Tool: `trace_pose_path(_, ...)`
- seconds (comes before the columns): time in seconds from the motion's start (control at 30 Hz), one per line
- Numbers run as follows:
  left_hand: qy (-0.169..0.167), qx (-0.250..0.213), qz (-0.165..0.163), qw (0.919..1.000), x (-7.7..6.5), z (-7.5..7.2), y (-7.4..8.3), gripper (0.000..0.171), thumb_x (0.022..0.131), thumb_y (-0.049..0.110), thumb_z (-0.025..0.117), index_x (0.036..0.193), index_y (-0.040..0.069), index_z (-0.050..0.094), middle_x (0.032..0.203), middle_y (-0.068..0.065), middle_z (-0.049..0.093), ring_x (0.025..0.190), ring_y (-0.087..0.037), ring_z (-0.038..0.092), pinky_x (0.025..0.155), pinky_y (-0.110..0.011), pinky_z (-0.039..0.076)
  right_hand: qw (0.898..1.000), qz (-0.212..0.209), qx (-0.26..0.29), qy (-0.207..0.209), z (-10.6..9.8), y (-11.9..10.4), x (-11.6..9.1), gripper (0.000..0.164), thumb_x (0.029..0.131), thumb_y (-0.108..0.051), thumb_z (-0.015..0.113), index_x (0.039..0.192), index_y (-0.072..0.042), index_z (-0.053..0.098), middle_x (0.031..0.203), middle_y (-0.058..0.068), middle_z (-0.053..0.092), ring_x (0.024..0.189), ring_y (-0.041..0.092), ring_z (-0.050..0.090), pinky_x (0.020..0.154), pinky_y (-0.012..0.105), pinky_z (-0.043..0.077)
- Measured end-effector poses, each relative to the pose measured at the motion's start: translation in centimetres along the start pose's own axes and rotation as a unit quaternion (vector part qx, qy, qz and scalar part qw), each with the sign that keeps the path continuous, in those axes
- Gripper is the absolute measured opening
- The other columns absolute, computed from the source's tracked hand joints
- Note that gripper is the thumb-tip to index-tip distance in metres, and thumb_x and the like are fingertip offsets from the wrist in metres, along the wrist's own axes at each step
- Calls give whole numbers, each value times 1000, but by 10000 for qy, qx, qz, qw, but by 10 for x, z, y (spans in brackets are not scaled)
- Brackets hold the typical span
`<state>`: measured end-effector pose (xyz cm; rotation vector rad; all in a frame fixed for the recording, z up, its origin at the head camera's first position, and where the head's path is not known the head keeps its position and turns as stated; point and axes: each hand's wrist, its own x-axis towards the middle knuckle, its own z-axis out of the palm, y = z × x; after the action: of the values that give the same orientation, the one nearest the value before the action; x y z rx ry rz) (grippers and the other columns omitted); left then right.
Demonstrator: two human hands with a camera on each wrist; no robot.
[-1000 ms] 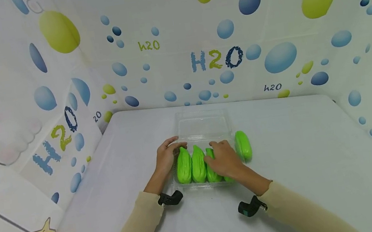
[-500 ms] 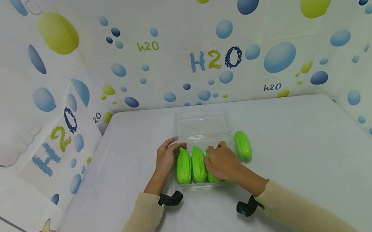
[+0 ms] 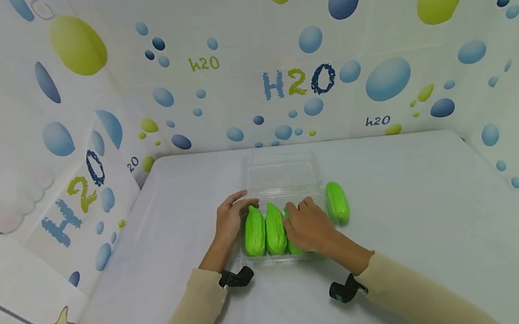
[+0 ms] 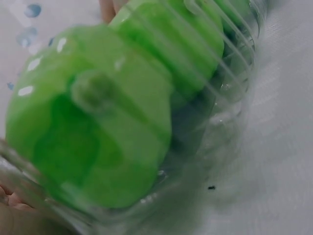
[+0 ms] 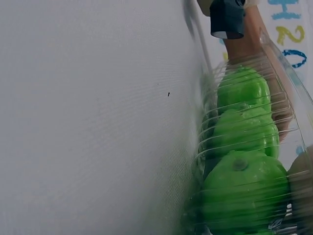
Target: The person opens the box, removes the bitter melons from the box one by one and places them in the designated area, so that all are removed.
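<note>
A clear plastic clamshell box (image 3: 273, 259) lies with its lid (image 3: 281, 174) folded back, away from the person. Bright green, ridged gourds stand side by side in it; the leftmost gourd (image 3: 254, 232) and the one beside it (image 3: 276, 230) show fully in the head view. My left hand (image 3: 229, 221) holds the box at its left side, fingers curved over the rim. My right hand (image 3: 309, 225) reaches into the box's right part, fingers bent round a gourd (image 3: 294, 247) that it largely covers. Through the ribbed wall, the right wrist view shows a nearer gourd (image 5: 244, 191).
Another green gourd (image 3: 337, 202) lies on the white-covered table (image 3: 395, 209), just right of the box. A printed sheet with blue and yellow-green spots (image 3: 287, 42) hangs behind the table and along its sides.
My right hand has shifted slightly left and its fingers have bent further. The gourd beneath its wrist has gone out of sight. My left hand stays where it was.
</note>
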<state>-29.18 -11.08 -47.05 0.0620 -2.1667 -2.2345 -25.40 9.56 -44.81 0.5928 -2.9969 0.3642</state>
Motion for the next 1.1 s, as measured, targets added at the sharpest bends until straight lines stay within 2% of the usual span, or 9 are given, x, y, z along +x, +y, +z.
trace_pose_path(0.23, -36, -44, 8, 10000, 2, 0, -1, 40, 105, 16, 50, 142, 0, 52, 115, -15, 74, 113, -29, 67, 101, -37, 48, 9990, 77, 397, 164, 0, 1, 0, 44, 107, -27, 44, 137, 4, 54, 116, 24, 64, 115, 38, 54, 94, 47, 49)
trace_pose_path(0.47, -62, 42, -70, 9999, 1, -1, 1, 41, 105, 17, 49, 143, 2, 52, 117, -15, 74, 115, -29, 65, 104, -39, 46, 9968, 36, 696, 385, -1, 2, 0, 46, 106, -27, 45, 140, 3, 51, 100, 16, 59, 88, 26, 53, 69, 37, 46)
trace_pose_path(0.57, -81, 68, -138, 9998, 1, -1, 1, 41, 105, 17, 48, 144, 3, 51, 119, -15, 73, 117, -28, 65, 104, -38, 47, 9933, 61, 1060, 447, -3, 4, 0, 49, 107, -28, 44, 145, 3, 48, 106, 18, 59, 88, 26, 55, 71, 39, 47)
trace_pose_path(0.8, 18, 118, -246, 9996, 1, -1, 0, 41, 104, 19, 50, 142, 6, 53, 116, -13, 74, 114, -27, 67, 103, -40, 49, 9821, -14, 1805, 544, -7, 6, -1, 52, 108, -29, 39, 153, -2, 41, 129, 23, 56, 103, 33, 62, 87, 50, 52)
trace_pose_path(0.93, 32, 85, -243, 9997, 1, -1, 0, 40, 104, 19, 51, 141, 6, 54, 115, -13, 75, 113, -26, 68, 103, -40, 49, 9764, -176, 2043, 675, -8, 6, -1, 51, 108, -27, 39, 154, -4, 40, 131, 23, 56, 104, 34, 62, 87, 51, 52)
trace_pose_path(1.1, -48, 101, -193, 9998, 3, -2, -1, 41, 105, 20, 49, 143, 4, 52, 116, -13, 74, 115, -26, 67, 102, -38, 49, 9681, -408, 2304, 893, -9, 6, -1, 49, 108, -23, 40, 153, -4, 42, 125, 20, 57, 95, 27, 58, 81, 46, 51)
